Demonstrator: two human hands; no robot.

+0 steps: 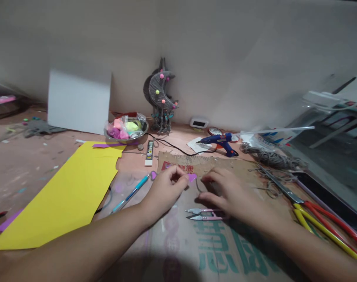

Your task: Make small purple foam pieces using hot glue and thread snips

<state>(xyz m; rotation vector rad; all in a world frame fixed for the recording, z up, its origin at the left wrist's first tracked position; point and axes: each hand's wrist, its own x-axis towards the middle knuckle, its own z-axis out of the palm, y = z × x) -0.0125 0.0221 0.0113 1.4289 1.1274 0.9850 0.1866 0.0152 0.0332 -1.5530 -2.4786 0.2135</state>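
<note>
My left hand [170,187] is closed in a pinch above the cardboard, with a small purple paper piece [192,177] showing at its fingertips. A short grey strand of yarn [198,185] curves down between my hands. My right hand [229,190] is a little to the right, thumb and fingers apart, with nothing visible in its grasp. Pink-handled thread snips [203,214] lie just below, partly hidden by the right hand. Another small purple piece [153,175] lies left of my left hand, beside the tip of a blue pen [131,194].
Yellow paper [67,196] covers the left side. Behind are a bowl [126,140] of coloured clay, a moon-shaped decoration [162,92], a lead case [149,152] and a blue glue gun [221,141]. Grey yarn [272,158], large scissors [298,205] and a phone [331,199] are at right.
</note>
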